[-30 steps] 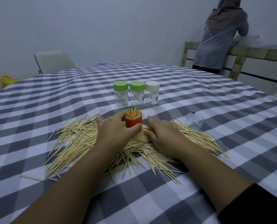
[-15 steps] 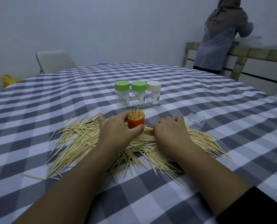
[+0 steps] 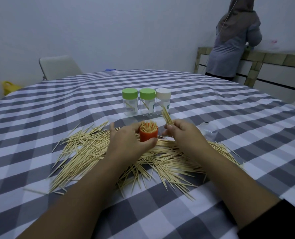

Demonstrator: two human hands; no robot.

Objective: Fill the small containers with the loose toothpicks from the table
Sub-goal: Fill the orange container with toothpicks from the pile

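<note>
My left hand grips a small orange container, packed with upright toothpicks, standing on the pile. A wide heap of loose toothpicks spreads across the checked tablecloth under both forearms. My right hand pinches a small bundle of toothpicks, lifted and tilted just right of the orange container. Behind stand three clear containers in a row: two with green lids and one with a white lid, each with a toothpick or two inside.
A clear plastic cap or cup lies to the right of my right hand. The round table carries a grey-and-white checked cloth. A chair stands behind it at left; a person stands by a cabinet at back right.
My right hand lay flat on the pile, then closed on toothpicks and rose with a bundle beside the orange container. The left hand kept its hold on the container.
</note>
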